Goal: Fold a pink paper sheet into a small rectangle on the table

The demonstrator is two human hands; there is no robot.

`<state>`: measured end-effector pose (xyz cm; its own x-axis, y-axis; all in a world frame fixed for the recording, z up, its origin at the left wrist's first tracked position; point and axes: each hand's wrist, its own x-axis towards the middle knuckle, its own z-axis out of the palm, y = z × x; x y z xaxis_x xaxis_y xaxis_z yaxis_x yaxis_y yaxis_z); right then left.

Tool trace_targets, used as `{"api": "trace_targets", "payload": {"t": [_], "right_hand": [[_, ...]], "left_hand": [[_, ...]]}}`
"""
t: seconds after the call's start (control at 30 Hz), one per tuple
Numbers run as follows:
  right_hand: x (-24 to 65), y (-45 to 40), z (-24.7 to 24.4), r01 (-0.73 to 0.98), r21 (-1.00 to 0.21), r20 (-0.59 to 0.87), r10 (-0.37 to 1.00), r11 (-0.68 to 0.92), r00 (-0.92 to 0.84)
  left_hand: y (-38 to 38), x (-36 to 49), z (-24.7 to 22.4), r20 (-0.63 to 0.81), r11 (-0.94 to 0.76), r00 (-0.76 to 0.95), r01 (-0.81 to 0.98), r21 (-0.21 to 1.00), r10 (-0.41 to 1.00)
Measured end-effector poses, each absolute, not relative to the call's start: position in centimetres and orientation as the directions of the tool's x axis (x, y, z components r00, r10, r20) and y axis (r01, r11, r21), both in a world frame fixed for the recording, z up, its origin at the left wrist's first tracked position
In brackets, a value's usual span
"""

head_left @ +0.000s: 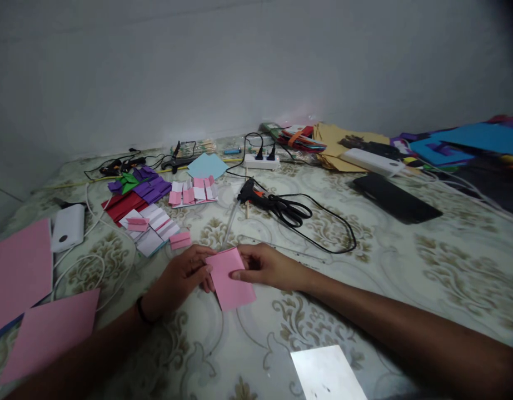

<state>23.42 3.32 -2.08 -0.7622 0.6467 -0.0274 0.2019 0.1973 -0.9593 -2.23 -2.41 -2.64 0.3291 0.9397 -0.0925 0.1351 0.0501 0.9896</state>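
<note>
Both hands hold one pink paper piece [231, 280] above the patterned tablecloth [248, 361]. At its left edge my left hand [185, 275] pinches it, thumb near the upper left corner; a dark band circles that wrist. My right hand [267, 268] grips the upper right side, thumb on the front face and fingers behind. The paper's top edge looks folded or doubled. A small folded pink piece [180, 240] lies just beyond my left hand. Behind the hands, a clear ruler [285, 251] rests on the cloth.
Pink sheets [20, 272] and a white power bank [68, 228] lie left. Folded papers [150, 228] sit back left. A black glue gun [254, 191], scissors [292, 211] and power strip [261, 161] are behind. A black case [396, 197] lies right, a white card [328, 372] in front.
</note>
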Motion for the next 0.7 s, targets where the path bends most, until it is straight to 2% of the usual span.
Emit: {"api": "trace_targets", "payload": {"t": [0.7], "right_hand": [[23.4,3.17,-1.88,0.161,-0.968,-0.001,0.643,0.191,-0.766]], "left_hand": [[-2.45,-2.08,-2.59,-0.092,0.047,0.338,0.138,0.989,0.937]]}}
